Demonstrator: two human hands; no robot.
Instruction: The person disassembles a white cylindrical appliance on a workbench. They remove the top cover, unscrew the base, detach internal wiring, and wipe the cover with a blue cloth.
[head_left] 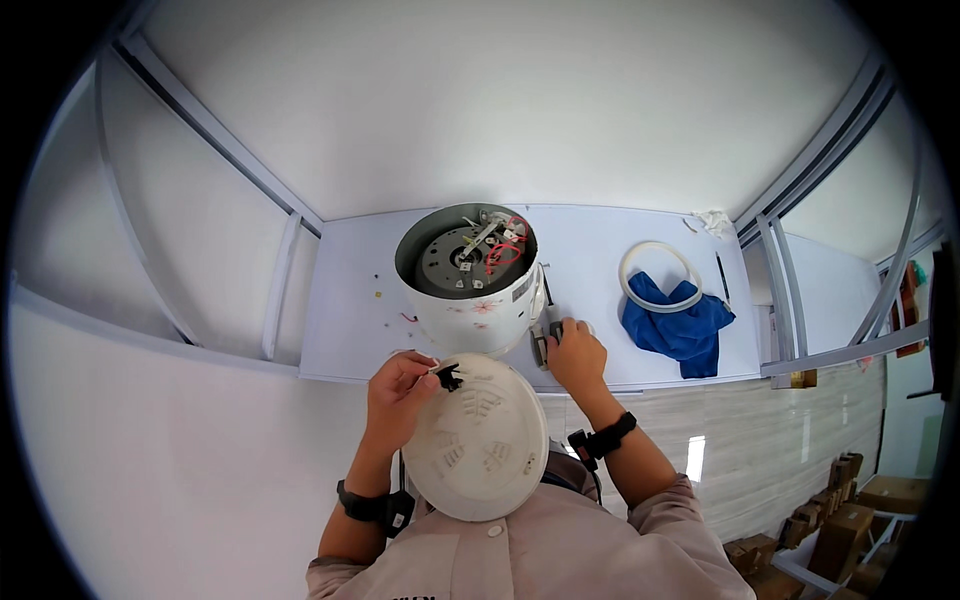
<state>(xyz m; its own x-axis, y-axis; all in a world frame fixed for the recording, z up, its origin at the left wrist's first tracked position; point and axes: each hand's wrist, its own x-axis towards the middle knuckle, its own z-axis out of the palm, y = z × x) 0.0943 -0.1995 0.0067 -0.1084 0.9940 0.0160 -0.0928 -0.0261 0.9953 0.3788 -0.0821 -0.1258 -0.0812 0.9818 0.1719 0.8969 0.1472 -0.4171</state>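
Note:
A rice cooker body (pixel 470 318), white with a floral print, stands upside down on the table; its open bottom shows a metal plate, red wires and terminals. In front of it, a round off-white bottom cover (pixel 490 420) with vent slots leans between the table edge and my torso. My left hand (pixel 398 392) is at the cover's upper left rim, thumb and fingers pinched on a small black plastic part (pixel 450 378). Beside the cooker, my right hand (pixel 577 352) closes over a grey hand tool (pixel 541 348) lying at the table's front edge; its exact kind is partly hidden.
To the right, a white ring (pixel 661 277) lies on a blue cloth (pixel 680 330). A thin black pen-like tool (pixel 722 278) and crumpled white plastic (pixel 713 222) are further right. Small loose bits dot the table (pixel 345 290) at left. Metal frame posts stand at both sides; cardboard boxes (pixel 840 540) sit lower right.

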